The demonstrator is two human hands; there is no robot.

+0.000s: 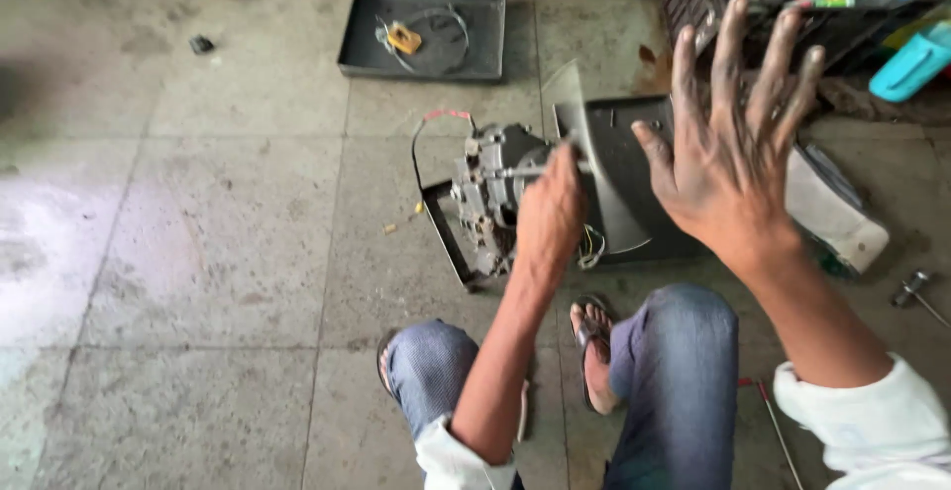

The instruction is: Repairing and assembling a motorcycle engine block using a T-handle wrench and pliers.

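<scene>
Two hands over a grey motor [492,196], left hand [548,215] seemingly clamped on its shaft, right hand [735,143] spread open, dark tray [369,29] beyond holding a wire loop [432,36].

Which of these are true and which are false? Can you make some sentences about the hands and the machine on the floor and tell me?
1. The left hand is closed around a part of the grey motor. True.
2. The right hand is gripping a hammer. False: it is raised, open, fingers spread, and holds nothing.
3. A dark metal tray lies on the floor beyond the motor. True.
4. The tray has a pile of apples in it. False: it holds a loop of wire with a small yellow piece.
5. The person wears boots. False: a sandal shows on one foot.
</scene>
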